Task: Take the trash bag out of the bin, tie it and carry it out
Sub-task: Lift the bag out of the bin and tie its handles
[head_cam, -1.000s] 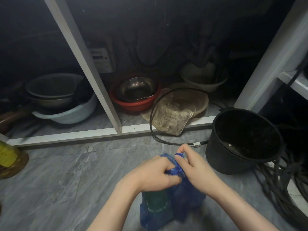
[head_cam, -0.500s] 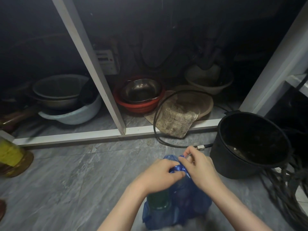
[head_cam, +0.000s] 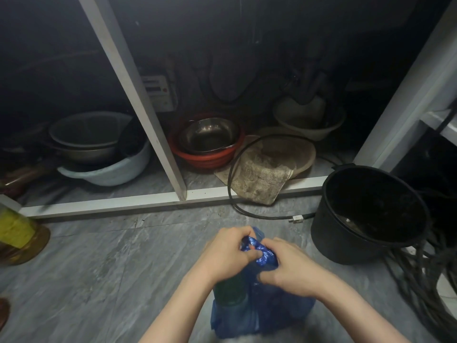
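Observation:
A blue trash bag (head_cam: 259, 313) stands on the grey floor at the bottom centre, with a dark green object showing through its left side. Its gathered top is bunched between my hands. My left hand (head_cam: 226, 253) grips the twisted plastic from the left, and my right hand (head_cam: 288, 267) grips it from the right, just below the bunch. The black bin (head_cam: 368, 214) stands on the floor to the right of the bag, without a liner, and some debris lies inside it.
An open white-framed cabinet (head_cam: 138, 201) holds a pale basin with metal pans (head_cam: 103, 154), a red basin with a steel bowl (head_cam: 207, 144) and a worn mat (head_cam: 262, 179). A black cable with a plug (head_cam: 295, 219) lies before it. Coiled cables (head_cam: 430, 280) fill the right; a yellow jar (head_cam: 17, 233) stands left.
My hands have closed tighter together over the bag's top, and my right hand has dropped lower around the bunched plastic. The view has shifted slightly.

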A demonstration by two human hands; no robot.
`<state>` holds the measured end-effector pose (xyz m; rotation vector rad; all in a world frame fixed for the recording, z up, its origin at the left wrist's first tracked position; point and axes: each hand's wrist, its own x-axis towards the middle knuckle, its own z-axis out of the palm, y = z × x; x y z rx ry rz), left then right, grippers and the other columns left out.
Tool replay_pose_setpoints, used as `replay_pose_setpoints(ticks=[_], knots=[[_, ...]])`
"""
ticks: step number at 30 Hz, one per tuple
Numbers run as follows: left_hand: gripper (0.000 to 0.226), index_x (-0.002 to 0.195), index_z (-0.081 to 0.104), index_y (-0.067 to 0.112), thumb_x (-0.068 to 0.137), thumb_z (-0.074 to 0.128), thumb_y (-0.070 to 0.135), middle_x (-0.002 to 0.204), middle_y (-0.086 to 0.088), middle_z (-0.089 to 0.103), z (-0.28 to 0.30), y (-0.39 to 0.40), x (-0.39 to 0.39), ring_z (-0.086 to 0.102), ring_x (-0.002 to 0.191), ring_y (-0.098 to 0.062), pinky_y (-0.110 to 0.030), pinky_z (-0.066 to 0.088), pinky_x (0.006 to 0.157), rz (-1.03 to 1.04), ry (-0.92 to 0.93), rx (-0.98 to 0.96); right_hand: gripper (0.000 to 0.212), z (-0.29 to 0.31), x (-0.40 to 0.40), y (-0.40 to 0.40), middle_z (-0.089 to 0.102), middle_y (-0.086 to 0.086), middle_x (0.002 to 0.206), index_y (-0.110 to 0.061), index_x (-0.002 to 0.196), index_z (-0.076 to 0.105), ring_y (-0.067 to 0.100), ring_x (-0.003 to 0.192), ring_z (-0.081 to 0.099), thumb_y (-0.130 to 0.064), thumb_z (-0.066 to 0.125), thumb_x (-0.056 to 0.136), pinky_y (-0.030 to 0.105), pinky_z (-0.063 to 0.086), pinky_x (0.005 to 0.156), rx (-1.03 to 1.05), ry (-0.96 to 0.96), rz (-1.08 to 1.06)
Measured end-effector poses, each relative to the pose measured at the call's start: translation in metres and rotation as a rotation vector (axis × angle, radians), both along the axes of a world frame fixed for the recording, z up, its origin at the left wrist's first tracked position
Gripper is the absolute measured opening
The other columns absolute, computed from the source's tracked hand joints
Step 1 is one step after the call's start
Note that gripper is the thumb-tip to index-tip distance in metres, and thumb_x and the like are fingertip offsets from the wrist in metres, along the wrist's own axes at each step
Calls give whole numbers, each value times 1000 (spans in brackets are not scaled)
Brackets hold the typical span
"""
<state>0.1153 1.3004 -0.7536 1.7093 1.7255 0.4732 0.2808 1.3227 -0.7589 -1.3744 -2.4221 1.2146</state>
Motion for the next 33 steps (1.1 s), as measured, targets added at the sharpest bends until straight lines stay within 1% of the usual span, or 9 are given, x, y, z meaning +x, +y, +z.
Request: replay_pose_setpoints(ticks=[3, 6, 8, 12, 18, 22, 25, 29, 33], knots=[[19, 68, 58, 24, 76, 74, 23, 67, 8, 61, -1, 3, 3, 50, 59, -3, -23, 41, 61, 85, -160, -85, 30, 0, -4, -2, 41, -13, 81, -37, 67, 43, 9, 82, 43, -35, 73, 72, 15, 31, 61, 16, -1, 12], [14, 61, 62, 23, 68, 74, 20, 65, 1, 60, -1, 2, 7, 51, 61, -11, -27, 42, 64, 188, -341, -214, 31, -3, -6, -5, 41, -11, 80, -36, 63, 40, 17, 91, 48, -42, 62, 84, 28, 39, 74, 108, -54, -14], [14, 57, 62, 22, 67, 72, 20, 63, 1, 61, -1, 2, 7, 53, 61, -12, -28, 43, 65, 253, -435, -256, 20, -6, -4, -7, 48, -7, 89, -33, 78, 47, 20, 99, 49, -48, 47, 91, 35, 40, 83, 232, -125, -16], [20, 57, 60, 20, 73, 71, 12, 57, 4, 56, 1, 4, 7, 50, 56, -10, -22, 39, 58, 303, -455, -276, 55, -17, 0, -7, 52, -8, 108, -31, 116, 47, 18, 106, 45, -57, 10, 86, 35, 32, 81, 436, -272, 85], [28, 73, 71, 11, 85, 65, 36, 82, 2, 60, 10, 8, -19, 58, 79, -11, -23, 41, 69, 207, -225, -260, 76, -14, 9, -3, 51, -9, 129, -26, 143, 34, 19, 120, 43, -56, -2, 84, 39, 31, 99, 447, -282, 15], [33, 72, 68, 12, 88, 61, 40, 82, 1, 59, 6, 8, -24, 56, 77, -12, -28, 40, 68, 140, -181, -285, 53, -13, 16, -3, 57, -7, 102, -30, 105, 59, 21, 99, 53, -51, 13, 90, 40, 39, 81, 541, -370, -125], [35, 68, 62, 14, 89, 59, 42, 67, 5, 52, 0, 7, -21, 47, 63, -9, -29, 35, 62, 110, -156, -299, 38, -11, 17, -5, 57, -1, 79, -23, 76, 59, 26, 76, 56, -43, 30, 91, 38, 39, 62, 659, -471, -185], [45, 56, 46, 18, 83, 64, 49, 55, 4, 38, -14, 6, -32, 35, 53, -13, -31, 27, 56, 104, -63, -254, 34, -9, 27, -8, 66, -1, 99, -24, 89, 56, 24, 97, 62, -43, 30, 99, 36, 41, 74, 414, -391, -173], [58, 48, 34, 17, 80, 69, 52, 46, 7, 29, -27, -3, -49, 28, 50, -15, -31, 22, 53, 122, -40, -282, 37, -11, 59, -9, 68, 0, 101, -23, 91, 58, 25, 100, 63, -48, 32, 98, 33, 40, 69, 155, -426, -207]])
